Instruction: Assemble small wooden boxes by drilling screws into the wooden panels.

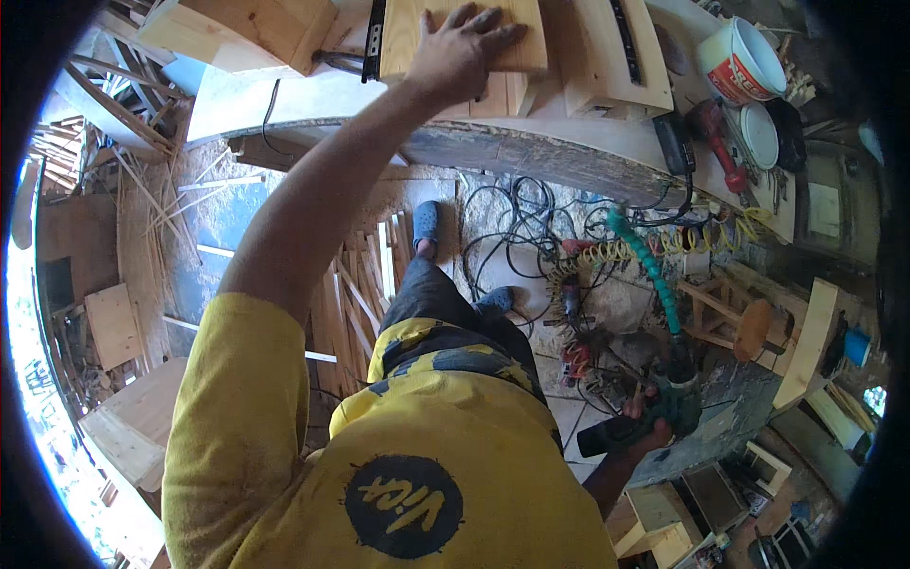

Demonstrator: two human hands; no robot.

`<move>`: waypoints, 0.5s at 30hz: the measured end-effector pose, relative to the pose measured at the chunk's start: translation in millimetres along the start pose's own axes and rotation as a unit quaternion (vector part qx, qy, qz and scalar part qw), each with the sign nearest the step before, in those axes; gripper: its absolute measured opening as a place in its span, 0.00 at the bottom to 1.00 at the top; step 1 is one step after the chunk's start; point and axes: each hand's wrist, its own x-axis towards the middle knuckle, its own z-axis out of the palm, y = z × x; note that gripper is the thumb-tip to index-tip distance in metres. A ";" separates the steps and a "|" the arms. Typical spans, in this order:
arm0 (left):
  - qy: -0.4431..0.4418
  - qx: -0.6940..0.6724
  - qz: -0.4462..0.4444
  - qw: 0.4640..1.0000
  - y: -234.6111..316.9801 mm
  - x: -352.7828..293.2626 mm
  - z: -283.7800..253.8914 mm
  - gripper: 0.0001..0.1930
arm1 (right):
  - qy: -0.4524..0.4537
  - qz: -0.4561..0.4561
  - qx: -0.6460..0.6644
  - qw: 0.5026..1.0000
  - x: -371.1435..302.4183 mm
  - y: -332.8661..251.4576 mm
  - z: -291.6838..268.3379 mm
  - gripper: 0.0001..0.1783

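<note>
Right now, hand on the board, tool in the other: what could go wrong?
1. The right hand holds a green power tool low, off to the side; its coiled hose could snag.
2. Tangled black cables lie by the feet, a likely trip.
3. The left hand presses only one wooden board; it may slip.

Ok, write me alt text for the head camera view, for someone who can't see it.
Seen from above, a person in a yellow shirt presses the left hand flat on a pale wooden box on a workbench. The right hand holds a dark green power tool with a teal coiled hose, above a floor strewn with black cables and wood strips.
</note>
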 end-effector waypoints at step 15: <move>0.004 -0.320 -0.011 0.947 159.8 -116.2 -101.8 0.20 | 0.019 0.027 -0.095 0.995 58.5 12.5 69.8 0.39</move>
